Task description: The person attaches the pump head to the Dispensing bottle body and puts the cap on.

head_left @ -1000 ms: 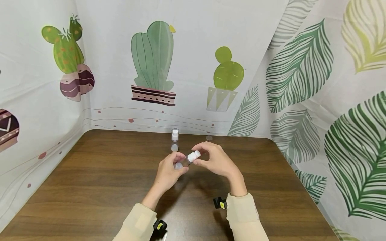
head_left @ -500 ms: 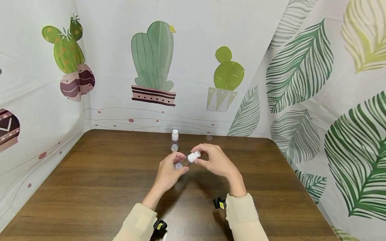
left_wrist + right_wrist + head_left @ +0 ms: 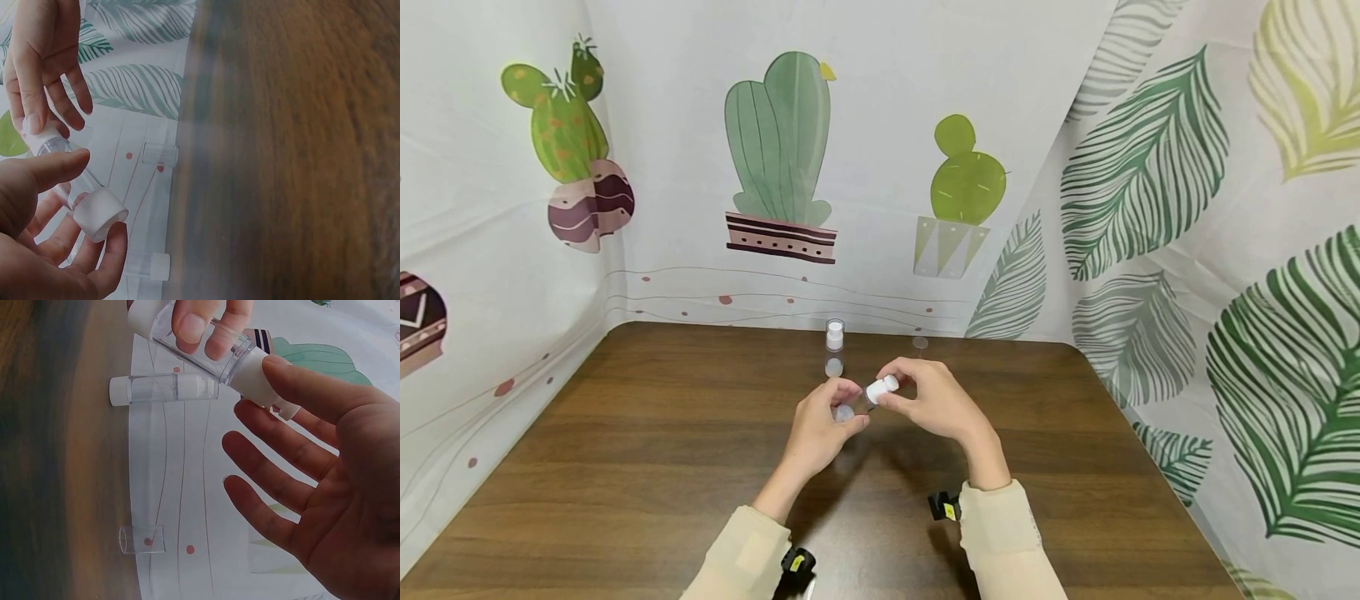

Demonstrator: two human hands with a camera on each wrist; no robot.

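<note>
Above the table my left hand [image 3: 822,422] holds a small clear pump bottle [image 3: 182,355] by its transparent body. The bottle is tilted, its white base [image 3: 100,214] low toward the left palm and its white pump top [image 3: 882,389] up to the right. My right hand [image 3: 943,404] pinches that pump top between thumb and index finger, the other fingers spread loosely in the right wrist view. The clear body looks empty. A second bottle [image 3: 153,388], with a white base and white top under a clear cap, stands behind the hands.
A loose clear cap [image 3: 142,540] stands near the back edge of the brown wooden table [image 3: 662,450], behind the right hand. A white cloth [image 3: 887,183] printed with cacti and leaves hangs along the table's back and sides. Black wrist cameras sit by both cuffs.
The right thumb and fingers have shifted very slightly on the white pump top, and the right wrist has edged left. The left hand and the bottle stay in place.
</note>
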